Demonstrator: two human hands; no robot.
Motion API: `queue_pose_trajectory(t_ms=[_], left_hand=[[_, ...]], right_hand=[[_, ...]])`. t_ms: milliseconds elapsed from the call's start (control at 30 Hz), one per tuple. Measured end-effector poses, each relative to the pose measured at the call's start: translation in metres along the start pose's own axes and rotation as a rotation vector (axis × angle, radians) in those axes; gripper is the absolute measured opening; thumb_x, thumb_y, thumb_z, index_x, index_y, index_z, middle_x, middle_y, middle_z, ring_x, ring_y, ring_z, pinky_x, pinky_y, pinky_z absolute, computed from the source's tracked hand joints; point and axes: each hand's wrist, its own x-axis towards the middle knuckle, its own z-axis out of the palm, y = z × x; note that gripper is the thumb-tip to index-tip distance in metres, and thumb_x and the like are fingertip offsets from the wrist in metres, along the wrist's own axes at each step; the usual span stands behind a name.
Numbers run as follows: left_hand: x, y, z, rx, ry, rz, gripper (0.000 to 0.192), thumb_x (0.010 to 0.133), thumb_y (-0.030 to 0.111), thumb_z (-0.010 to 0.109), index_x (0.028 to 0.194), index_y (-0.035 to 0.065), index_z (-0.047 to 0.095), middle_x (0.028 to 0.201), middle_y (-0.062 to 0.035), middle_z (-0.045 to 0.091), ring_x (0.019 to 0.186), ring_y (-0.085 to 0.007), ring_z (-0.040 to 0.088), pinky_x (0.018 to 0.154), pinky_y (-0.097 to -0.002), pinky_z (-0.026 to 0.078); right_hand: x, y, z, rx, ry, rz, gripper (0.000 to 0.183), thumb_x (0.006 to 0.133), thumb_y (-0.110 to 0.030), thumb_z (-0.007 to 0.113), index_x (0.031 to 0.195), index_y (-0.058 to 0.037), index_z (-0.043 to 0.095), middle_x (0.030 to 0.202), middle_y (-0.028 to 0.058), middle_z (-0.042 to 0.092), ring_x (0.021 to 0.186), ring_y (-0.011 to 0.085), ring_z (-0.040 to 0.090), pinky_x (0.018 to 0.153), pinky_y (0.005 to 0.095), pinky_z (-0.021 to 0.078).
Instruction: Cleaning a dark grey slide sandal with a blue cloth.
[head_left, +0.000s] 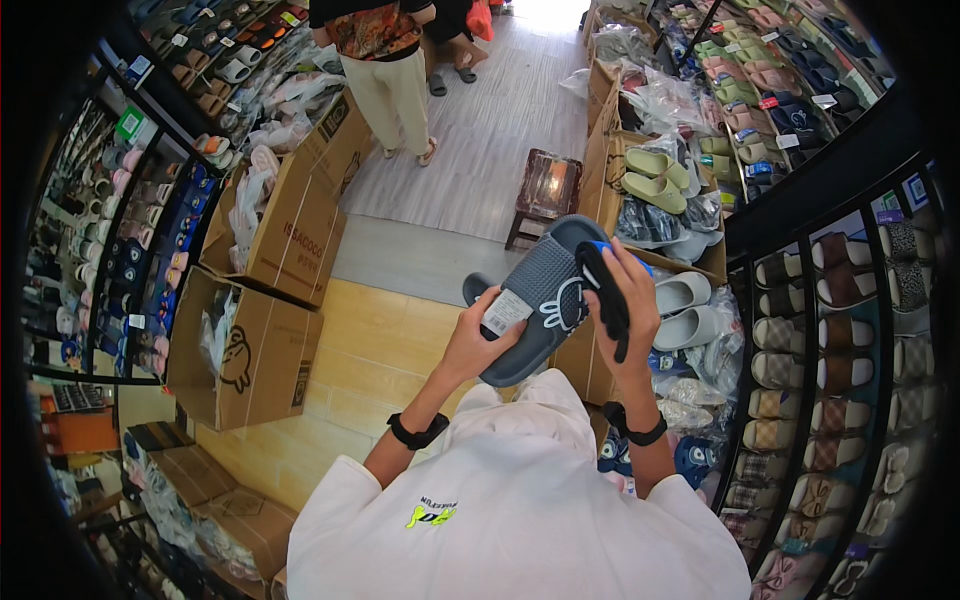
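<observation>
In front of my chest is a dark grey slide sandal (536, 300) with a ribbed strap and a white rabbit drawing. My left hand (484, 334) grips its strap edge beside a white printed label (507, 313); part of another dark sandal (475, 288) shows just beyond the fingers. My right hand (630, 311) is closed around a black object with a blue part (602, 289), held against the sandal's right side; its exact kind is unclear. Black bands circle both wrists.
A dark wooden stool (549, 184) stands ahead. Open cardboard boxes (289, 232) of bagged slippers line the left, more boxes (600, 161) the right. Racks of slippers (840, 345) rise at both sides. Two people (386, 97) are farther along the aisle.
</observation>
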Motion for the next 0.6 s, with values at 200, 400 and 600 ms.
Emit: queue_pose_trajectory(t_ms=[200, 400, 600], left_hand=[[0.0, 0.002, -0.001, 0.064, -0.005, -0.014, 0.053, 0.088, 0.015, 0.081, 0.134, -0.0025, 0.062, 0.108, -0.0141, 0.077, 0.097, -0.0175, 0.073, 0.087, -0.0328, 0.057], [0.001, -0.002, -0.005, 0.054, -0.107, -0.034, 0.052, 0.087, 0.016, 0.082, 0.132, -0.0018, 0.062, 0.109, -0.0098, 0.074, 0.098, -0.0156, 0.069, 0.087, -0.0317, 0.056], [0.004, 0.007, -0.008, 0.059, -0.188, -0.077, 0.059, 0.083, 0.022, 0.089, 0.132, -0.0016, 0.065, 0.11, -0.0102, 0.076, 0.095, -0.0149, 0.07, 0.087, -0.0328, 0.057]], right_hand=[[0.008, -0.005, -0.033, 0.444, -0.348, 0.502, 0.038, 0.099, -0.016, 0.076, 0.135, -0.0035, 0.07, 0.13, 0.0136, 0.074, 0.112, 0.0197, 0.07, 0.096, 0.0341, 0.0537], [0.0, 0.005, -0.037, 0.534, -0.501, 0.848, 0.042, 0.101, -0.035, 0.075, 0.13, -0.0047, 0.073, 0.111, 0.0068, 0.076, 0.1, 0.0134, 0.069, 0.089, 0.0315, 0.0562], [-0.021, 0.026, -0.03, 0.554, -0.465, 1.168, 0.057, 0.092, -0.045, 0.085, 0.125, -0.0007, 0.069, 0.104, 0.0084, 0.074, 0.091, 0.014, 0.07, 0.08, 0.0298, 0.0582]])
